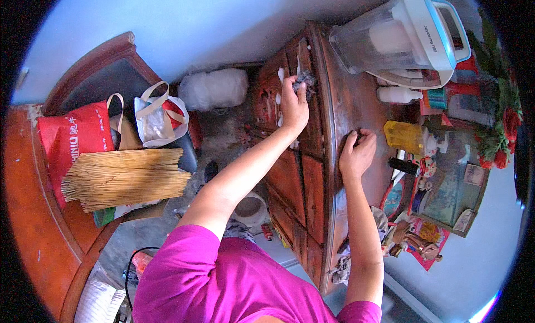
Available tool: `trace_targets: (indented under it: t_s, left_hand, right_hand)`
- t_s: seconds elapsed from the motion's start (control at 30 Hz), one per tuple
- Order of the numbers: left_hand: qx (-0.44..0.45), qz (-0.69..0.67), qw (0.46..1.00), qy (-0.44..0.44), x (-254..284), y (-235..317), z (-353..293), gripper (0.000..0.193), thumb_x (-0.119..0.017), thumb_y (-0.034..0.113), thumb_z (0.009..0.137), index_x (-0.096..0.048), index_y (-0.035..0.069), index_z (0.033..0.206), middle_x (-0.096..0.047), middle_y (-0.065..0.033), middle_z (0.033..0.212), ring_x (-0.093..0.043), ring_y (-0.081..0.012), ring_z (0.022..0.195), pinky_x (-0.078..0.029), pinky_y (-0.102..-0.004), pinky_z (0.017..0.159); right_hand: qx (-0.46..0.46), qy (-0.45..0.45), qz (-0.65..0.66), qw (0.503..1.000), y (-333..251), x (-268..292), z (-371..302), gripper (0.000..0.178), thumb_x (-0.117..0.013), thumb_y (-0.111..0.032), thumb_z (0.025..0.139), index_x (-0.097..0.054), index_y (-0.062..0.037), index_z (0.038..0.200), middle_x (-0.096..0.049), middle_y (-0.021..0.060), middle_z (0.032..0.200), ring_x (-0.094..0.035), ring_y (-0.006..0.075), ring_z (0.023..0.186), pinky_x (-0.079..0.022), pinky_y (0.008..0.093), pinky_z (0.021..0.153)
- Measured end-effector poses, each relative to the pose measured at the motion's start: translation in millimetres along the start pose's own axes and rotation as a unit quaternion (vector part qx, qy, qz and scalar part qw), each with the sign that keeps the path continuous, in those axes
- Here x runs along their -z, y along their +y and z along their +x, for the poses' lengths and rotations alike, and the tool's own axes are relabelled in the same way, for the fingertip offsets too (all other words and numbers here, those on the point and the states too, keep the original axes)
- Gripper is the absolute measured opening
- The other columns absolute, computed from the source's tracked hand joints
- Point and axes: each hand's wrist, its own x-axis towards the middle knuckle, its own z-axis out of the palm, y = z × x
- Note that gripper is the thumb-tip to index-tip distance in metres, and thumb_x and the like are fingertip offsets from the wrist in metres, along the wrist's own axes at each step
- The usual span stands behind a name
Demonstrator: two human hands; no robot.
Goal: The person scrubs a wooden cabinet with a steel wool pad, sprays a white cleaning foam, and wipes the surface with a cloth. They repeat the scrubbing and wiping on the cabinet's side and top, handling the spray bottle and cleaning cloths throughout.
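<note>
We are clamping a dark wad [304, 82] in our left hand [295, 107] at one o'clock by the wooden cabinet [313, 192], while our right hand [357, 155], fingers loosely apart at three o'clock, could be toppling the yellow bottle [402, 136] by sliding outward.

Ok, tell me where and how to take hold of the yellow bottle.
Wrap a hand around the middle of the yellow bottle, probably coming from the picture's left, where the right hand is near with bare cabinet top between. The body is broad there; the narrower pale top points away and looks an awkward hold.
</note>
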Motion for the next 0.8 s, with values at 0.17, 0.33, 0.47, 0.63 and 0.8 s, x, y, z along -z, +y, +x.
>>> trace_targets:
  t_s: [0.17, 0.33, 0.47, 0.63, 0.8]
  left_hand:
    - [0.025, -0.090, 0.995, -0.037, 10, -3, 20, 0.027, -0.061, 0.024, 0.109, -0.052, 0.004, 0.125, -0.066, -0.0121, 0.109, -0.064, -0.0222, 0.100, -0.049, -0.0378, 0.095]
    - [-0.118, -0.076, 0.989, 0.038, 1, 19, 117, 0.027, -0.069, 0.015, 0.102, -0.056, 0.002, 0.121, -0.067, -0.0145, 0.112, -0.064, -0.0270, 0.105, -0.048, -0.0403, 0.099]
    - [-0.148, -0.005, 0.988, 0.031, -8, 28, 118, 0.022, -0.073, 0.010, 0.096, -0.062, 0.002, 0.114, -0.069, -0.0193, 0.113, -0.066, -0.0382, 0.107, -0.050, -0.0463, 0.096]
    - [-0.119, 0.012, 0.993, -0.022, -10, 24, 34, 0.024, -0.076, 0.014, 0.094, -0.060, 0.002, 0.109, -0.067, -0.0170, 0.106, -0.065, -0.0329, 0.102, -0.050, -0.0433, 0.093]
    - [-0.169, 0.032, 0.976, 0.135, -32, 37, 121, 0.029, -0.076, 0.019, 0.095, -0.058, 0.000, 0.106, -0.061, -0.0191, 0.104, -0.062, -0.0393, 0.098, -0.047, -0.0471, 0.087]
  right_hand:
    - [-0.004, -0.016, 0.013, 1.000, 6, 5, 0, 0.031, -0.063, -0.030, 0.099, -0.060, -0.0017, 0.112, -0.057, 0.0160, 0.095, -0.058, 0.0366, 0.092, -0.046, 0.0482, 0.084]
    - [-0.017, -0.027, 0.030, 0.999, -5, 4, 5, 0.030, -0.064, -0.028, 0.098, -0.061, -0.0014, 0.112, -0.058, 0.0160, 0.095, -0.058, 0.0362, 0.092, -0.047, 0.0477, 0.084]
    - [-0.006, -0.027, 0.023, 0.999, -15, 5, 6, 0.030, -0.064, -0.027, 0.098, -0.061, -0.0010, 0.112, -0.059, 0.0163, 0.097, -0.059, 0.0361, 0.093, -0.047, 0.0479, 0.085]
    - [-0.030, -0.030, 0.007, 0.999, 1, 10, 1, 0.031, -0.063, -0.027, 0.098, -0.060, -0.0002, 0.113, -0.059, 0.0174, 0.098, -0.059, 0.0369, 0.094, -0.047, 0.0481, 0.086]
    - [0.000, -0.037, 0.023, 0.999, -5, 4, 3, 0.031, -0.063, -0.027, 0.099, -0.060, 0.0002, 0.113, -0.059, 0.0180, 0.098, -0.058, 0.0376, 0.093, -0.046, 0.0481, 0.085]
